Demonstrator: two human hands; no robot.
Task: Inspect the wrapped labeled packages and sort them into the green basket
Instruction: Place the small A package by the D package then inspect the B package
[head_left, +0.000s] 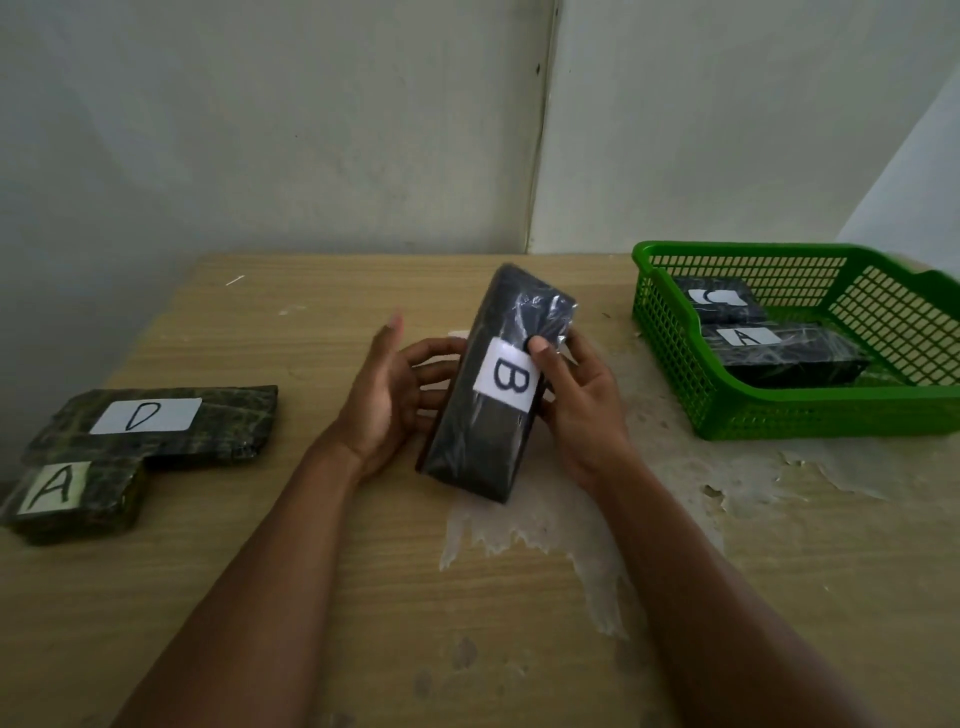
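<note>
A black wrapped package with a white label "B" (485, 431) is held tilted above the middle of the table. My right hand (576, 400) grips its right edge, thumb on the label's corner. My left hand (387, 395) sits at its left side, fingers reaching under it and thumb raised. The green basket (789, 410) stands at the right and holds a package labeled "A" (789, 358) and another wrapped package (719, 304) behind it. At the left of the table lie a package labeled "D" (156, 423) and a smaller one labeled "A" (72, 499), touching each other.
The wooden table (311, 571) has peeled, worn patches of its surface under and to the right of my hands. A pale wall with a corner seam rises right behind the table's far edge. The table's left edge runs close to the two left packages.
</note>
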